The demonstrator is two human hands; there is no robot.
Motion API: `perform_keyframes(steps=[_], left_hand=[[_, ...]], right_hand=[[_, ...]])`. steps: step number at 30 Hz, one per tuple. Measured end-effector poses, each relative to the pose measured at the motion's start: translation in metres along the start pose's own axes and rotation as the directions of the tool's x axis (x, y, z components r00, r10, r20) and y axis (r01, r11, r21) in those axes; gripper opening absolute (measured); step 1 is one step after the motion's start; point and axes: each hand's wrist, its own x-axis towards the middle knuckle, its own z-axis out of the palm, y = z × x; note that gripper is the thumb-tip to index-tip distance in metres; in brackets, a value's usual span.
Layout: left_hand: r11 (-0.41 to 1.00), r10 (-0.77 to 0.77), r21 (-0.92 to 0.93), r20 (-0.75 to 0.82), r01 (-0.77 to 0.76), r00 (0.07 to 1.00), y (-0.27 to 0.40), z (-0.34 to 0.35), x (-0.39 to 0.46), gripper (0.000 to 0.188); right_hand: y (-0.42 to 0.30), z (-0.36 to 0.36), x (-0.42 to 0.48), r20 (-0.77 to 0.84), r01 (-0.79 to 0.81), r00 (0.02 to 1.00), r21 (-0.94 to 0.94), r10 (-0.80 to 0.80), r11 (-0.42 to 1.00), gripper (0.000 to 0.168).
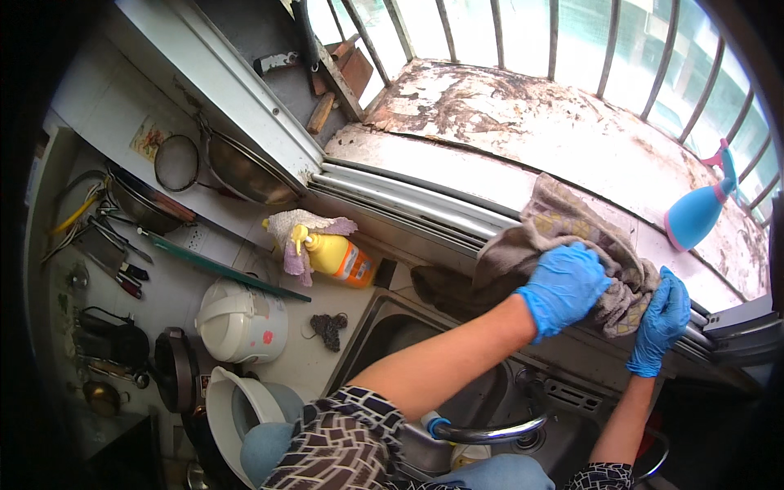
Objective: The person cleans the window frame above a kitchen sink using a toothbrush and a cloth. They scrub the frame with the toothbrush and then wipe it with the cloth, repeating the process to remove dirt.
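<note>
A grey-brown towel (557, 220) with a yellow pattern lies bunched over the window sill and its sliding track (416, 199). Both my hands wear blue disposable gloves. My left hand (566, 288) grips the towel's middle, knuckles up, above the back of the stainless-steel sink (392, 318). At the towel's right end, my right hand (660, 321) holds its edge beside the track; its fingertips are partly hidden. A blue spray bottle (695, 214) with a pink trigger stands on the outer ledge, to the right of the towel.
A chrome faucet (490, 432) arches over the sink below my left forearm. Left of the sink are a yellow pump bottle (340, 260), a scouring pad (329, 329), a white rice cooker (242, 321) and a white bucket (223, 398). Metal bars (553, 40) fence the stained ledge (490, 104).
</note>
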Motion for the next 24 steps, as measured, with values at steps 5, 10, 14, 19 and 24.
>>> perform_keyframes(steps=[5, 10, 14, 19, 24], left_hand=[[0.981, -0.099, 0.174, 0.042, 0.090, 0.994, -0.071, -0.053, -0.039, 0.015], [0.694, -0.320, 0.704, 0.116, 0.149, 0.940, -0.173, -0.115, -0.089, 0.006], [0.505, -0.606, 0.795, 0.050, 0.336, 0.794, -0.249, -0.170, -0.139, 0.019], [0.433, -0.708, 0.838, 0.088, 0.333, 0.700, -0.264, -0.164, -0.125, 0.020], [0.627, -0.394, 0.777, 0.247, 0.062, 0.885, -0.159, -0.114, -0.076, 0.011]], right_hand=[[0.005, -0.001, -0.002, 0.021, -0.039, 0.999, -0.010, 0.039, 0.999, 0.019], [0.008, -0.006, 0.000, 0.009, 0.020, 1.000, -0.059, -0.020, 0.998, 0.017], [-0.004, 0.002, -0.003, -0.008, 0.093, 0.995, -0.145, -0.095, 0.985, 0.015], [-0.010, 0.005, -0.001, -0.004, 0.052, 0.999, -0.094, -0.052, 0.994, 0.016], [-0.012, 0.004, 0.002, -0.038, 0.035, 0.999, -0.103, -0.039, 0.994, 0.018]])
